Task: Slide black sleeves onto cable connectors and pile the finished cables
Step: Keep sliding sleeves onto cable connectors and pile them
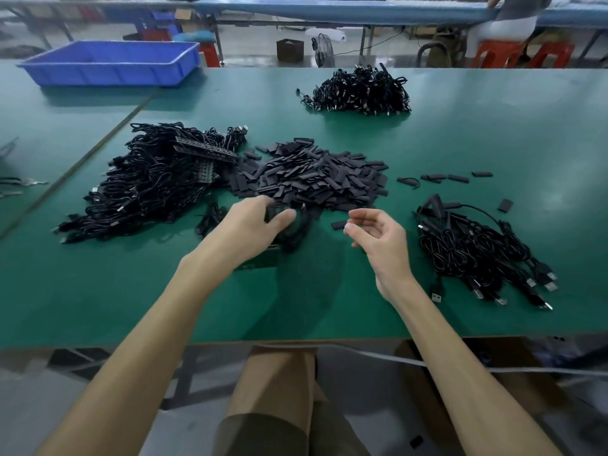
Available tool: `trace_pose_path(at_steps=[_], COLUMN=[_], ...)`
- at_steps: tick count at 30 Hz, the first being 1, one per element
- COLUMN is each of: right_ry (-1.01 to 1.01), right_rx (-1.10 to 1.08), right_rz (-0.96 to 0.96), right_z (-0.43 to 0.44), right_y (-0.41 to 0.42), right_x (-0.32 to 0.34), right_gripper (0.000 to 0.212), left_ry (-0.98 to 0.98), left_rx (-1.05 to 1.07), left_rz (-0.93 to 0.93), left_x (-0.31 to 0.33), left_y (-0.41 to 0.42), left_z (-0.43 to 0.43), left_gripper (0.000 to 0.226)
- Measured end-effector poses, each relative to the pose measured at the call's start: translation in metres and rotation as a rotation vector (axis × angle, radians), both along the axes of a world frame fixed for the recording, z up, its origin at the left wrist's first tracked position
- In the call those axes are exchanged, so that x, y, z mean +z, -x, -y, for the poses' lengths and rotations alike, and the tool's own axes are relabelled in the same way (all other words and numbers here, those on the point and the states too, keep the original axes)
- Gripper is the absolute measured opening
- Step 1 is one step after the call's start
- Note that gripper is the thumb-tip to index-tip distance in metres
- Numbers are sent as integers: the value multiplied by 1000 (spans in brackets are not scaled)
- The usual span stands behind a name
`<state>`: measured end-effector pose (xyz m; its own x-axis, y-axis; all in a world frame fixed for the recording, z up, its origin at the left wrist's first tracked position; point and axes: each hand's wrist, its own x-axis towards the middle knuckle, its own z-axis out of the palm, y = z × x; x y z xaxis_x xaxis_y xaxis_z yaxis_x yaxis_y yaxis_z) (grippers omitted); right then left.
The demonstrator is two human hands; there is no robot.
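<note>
Sleeves [312, 179], small and black, heaped in the middle of the green bench [329, 307], with a big cable tangle [148, 182] just left of them and a smaller cable bunch [477, 251] to the right. Left hand [253, 222] curled round a looped black cable [296, 232] at the near edge of the heap. Right hand [378, 235] close by, fingers loosely bent, holding nothing, one loose sleeve [339, 224] lying just beside it.

The surface [460, 143] is plain dark green. Just beyond the fingers [258, 201] lies a matte black heap of sleeves [312, 176], and right of them black cables [477, 245] end in silver plugs. Far beyond, leftward, the tray [108, 62] is bright blue.
</note>
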<state>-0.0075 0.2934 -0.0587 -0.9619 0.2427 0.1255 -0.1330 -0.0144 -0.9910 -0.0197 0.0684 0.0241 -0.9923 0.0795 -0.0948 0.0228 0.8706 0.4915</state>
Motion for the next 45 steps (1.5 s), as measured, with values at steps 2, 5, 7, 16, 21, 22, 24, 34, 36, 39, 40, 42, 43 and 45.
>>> trace_pose_path(at_steps=[2,5,7,16,21,22,24,34,36,39,40,42,43,45], right_ry=[-25,-157,-246,-428,-461,-467,-467,-391,-384,-399,-416,-425,-409,-314], right_rx=[35,118,189,326,322,319,315,353,352,333,327,321,311,258], right_rz=[-8,-38,-44,-51,-84,-90,-99,-58,-56,-60,-62,-58,-53,-38], right_z=[0,1,4,13,17,17,16,13,13,13,13,15,15,12], right_y=[-1,-2,-2,-4,-7,-7,-8,-8,-8,-9,-10,-11,-11,-11], right_x=[0,1,2,2,2,3,4,5,6,5,4,5,6,7], right_gripper=[16,12,14,20,18,16,12,19,20,23,24,21,19,17], left_ry=[-70,20,86,-43,-205,-202,-183,-283,-291,-278,-268,-240,-212,-116], left_rx=[-70,-205,-269,-104,-85,-90,-92,25,31,62,75,70,48,1], left_rz=[-79,-114,-107,-224,-237,-229,-200,-118,-107,-116,-121,-136,-149,-177], left_x=[5,-1,-9,-29,-34,-35,-34,-37,-37,-38,-40,-40,-40,-36], left_y=[-4,-10,-14,-18,-21,-21,-20,-24,-24,-24,-25,-26,-27,-29], left_z=[-4,-10,-14,-7,-18,-20,-22,-32,-33,-36,-37,-39,-40,-40], left_gripper=[54,41,39,11,13,14,12,3,4,6,6,7,6,6])
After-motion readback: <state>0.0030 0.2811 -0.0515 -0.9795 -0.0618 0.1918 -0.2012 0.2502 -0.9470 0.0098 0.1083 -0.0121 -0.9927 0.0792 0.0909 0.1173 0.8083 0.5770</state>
